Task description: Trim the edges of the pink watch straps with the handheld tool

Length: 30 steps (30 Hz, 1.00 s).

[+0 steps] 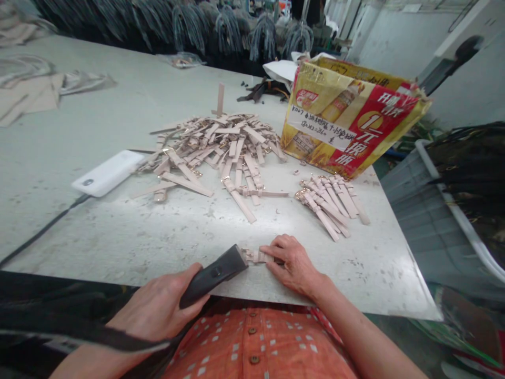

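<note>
My left hand (160, 302) is closed around a black handheld tool (215, 273) with a wide, flat end. The tool's exact kind is unclear. Its tip points at a beige buckle strap (254, 256) lying near the table's front edge, close to the buckle end. Fingers of my right hand (294, 266) press the strap against the tabletop and cover its far part. Beyond my hands lies a big heap of similar beige straps (232, 137) with gold-coloured buckles. To the right, a smaller group of these straps (329, 202) lies roughly side by side.
On the table (138, 237) are a white power bank (108, 172) with a black cable, and beige material (31, 95) at far left. A yellow and red carton (347, 116) stands back right. A grey bin (430, 210) is beside the table; dark bundled strips (189, 26) hang behind.
</note>
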{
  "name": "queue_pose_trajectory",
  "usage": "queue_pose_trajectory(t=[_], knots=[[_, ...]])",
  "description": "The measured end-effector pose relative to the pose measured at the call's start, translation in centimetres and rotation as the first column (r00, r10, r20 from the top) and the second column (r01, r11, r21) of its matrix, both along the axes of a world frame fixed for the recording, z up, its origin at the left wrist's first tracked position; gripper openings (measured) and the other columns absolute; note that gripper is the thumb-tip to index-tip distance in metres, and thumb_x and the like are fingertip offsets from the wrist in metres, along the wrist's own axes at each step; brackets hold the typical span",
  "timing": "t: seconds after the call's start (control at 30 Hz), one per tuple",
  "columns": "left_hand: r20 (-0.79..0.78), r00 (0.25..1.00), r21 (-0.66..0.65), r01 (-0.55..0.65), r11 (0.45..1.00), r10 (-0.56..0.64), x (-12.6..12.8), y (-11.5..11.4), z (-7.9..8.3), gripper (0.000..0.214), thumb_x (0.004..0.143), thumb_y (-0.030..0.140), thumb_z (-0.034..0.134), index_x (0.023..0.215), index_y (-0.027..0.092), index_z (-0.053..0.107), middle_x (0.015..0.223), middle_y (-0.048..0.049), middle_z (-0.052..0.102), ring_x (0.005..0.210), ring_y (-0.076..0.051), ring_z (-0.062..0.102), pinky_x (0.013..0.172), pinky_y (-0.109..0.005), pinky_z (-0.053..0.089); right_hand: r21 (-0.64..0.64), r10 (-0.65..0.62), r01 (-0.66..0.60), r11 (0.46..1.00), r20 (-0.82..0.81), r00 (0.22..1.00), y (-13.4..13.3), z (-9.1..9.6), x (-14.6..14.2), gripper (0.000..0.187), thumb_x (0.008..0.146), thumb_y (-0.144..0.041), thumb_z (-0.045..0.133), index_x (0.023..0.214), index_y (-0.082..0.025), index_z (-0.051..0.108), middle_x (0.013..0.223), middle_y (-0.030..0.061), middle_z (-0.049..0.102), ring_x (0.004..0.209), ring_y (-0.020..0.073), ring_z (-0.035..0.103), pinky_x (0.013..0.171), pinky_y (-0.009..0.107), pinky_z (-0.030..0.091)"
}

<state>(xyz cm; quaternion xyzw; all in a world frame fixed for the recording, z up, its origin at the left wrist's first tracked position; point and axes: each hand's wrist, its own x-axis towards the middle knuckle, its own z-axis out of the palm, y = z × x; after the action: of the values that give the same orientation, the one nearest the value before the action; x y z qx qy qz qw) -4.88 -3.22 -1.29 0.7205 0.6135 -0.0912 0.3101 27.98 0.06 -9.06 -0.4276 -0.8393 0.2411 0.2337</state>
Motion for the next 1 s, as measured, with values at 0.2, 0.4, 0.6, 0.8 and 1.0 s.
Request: queue_pose_trajectory(t=[0.2,0.4,0.6,0.8,1.0], knots=[[0.01,0.999,-0.068,0.049,0.996,-0.049,2.2,-0.1,1.4,0.024,0.098,0.045,0.051,0.103,0.028,0.068,0.095,-0.0067,0.089,0.086,-0.029,0.085,0.076,-0.035,0.054,-0.015,-0.009,0.008,1.0,-0.052,0.999,0.1,-0.3,0.0,0.026,0.097,-0.016,0.081,0.12,-0.022,0.089,0.098,0.0065,0.076,0.093,0.0245,0.066,0.088,0.039,0.049],[0.02,1.0,-0.053,0.009,0.999,-0.008,4.3,0.8,1.3,0.025,0.1,0.045,0.047,0.106,0.028,0.062,0.099,-0.012,0.088,0.097,-0.035,0.087,0.08,-0.039,0.054,-0.062,-0.159,0.158,0.985,-0.006,0.987,-0.4,-0.3,-0.3,0.02,0.097,-0.024,0.088,0.117,-0.021,0.089,0.094,0.0061,0.074,0.09,0.0242,0.068,0.083,0.035,0.051],[0.056,0.997,-0.037,-0.052,0.998,0.054,3.0,0.8,0.4,0.028,0.098,0.05,0.046,0.106,0.028,0.061,0.1,-0.0122,0.088,0.1,-0.036,0.087,0.085,-0.041,0.055,-0.169,-0.178,0.187,0.968,0.067,0.982,-2.6,1.5,-2.5,0.02,0.102,-0.025,0.086,0.122,-0.021,0.085,0.098,0.0069,0.077,0.091,0.0237,0.071,0.081,0.032,0.053],[0.085,0.994,-0.018,-0.06,0.998,0.061,2.3,0.9,0.3,0.028,0.097,0.051,0.049,0.101,0.028,0.063,0.092,-0.0084,0.086,0.092,-0.032,0.086,0.08,-0.038,0.054,-0.265,-0.141,0.144,0.953,0.032,0.989,-3.2,2.0,-3.0,0.016,0.108,-0.017,0.071,0.113,-0.021,0.085,0.095,0.006,0.081,0.085,0.0216,0.074,0.079,0.03,0.054],[0.093,0.992,0.042,-0.086,0.995,0.082,1.5,0.7,-0.3,0.027,0.097,0.052,0.053,0.101,0.028,0.065,0.084,-0.0044,0.083,0.082,-0.03,0.083,0.074,-0.036,0.05,-0.055,-0.044,0.041,0.998,-0.057,0.997,0.4,1.6,-1.1,0.055,0.098,-0.001,0.065,0.147,-0.024,0.077,0.145,0.0149,0.079,0.129,0.0299,0.072,0.11,0.046,0.061]])
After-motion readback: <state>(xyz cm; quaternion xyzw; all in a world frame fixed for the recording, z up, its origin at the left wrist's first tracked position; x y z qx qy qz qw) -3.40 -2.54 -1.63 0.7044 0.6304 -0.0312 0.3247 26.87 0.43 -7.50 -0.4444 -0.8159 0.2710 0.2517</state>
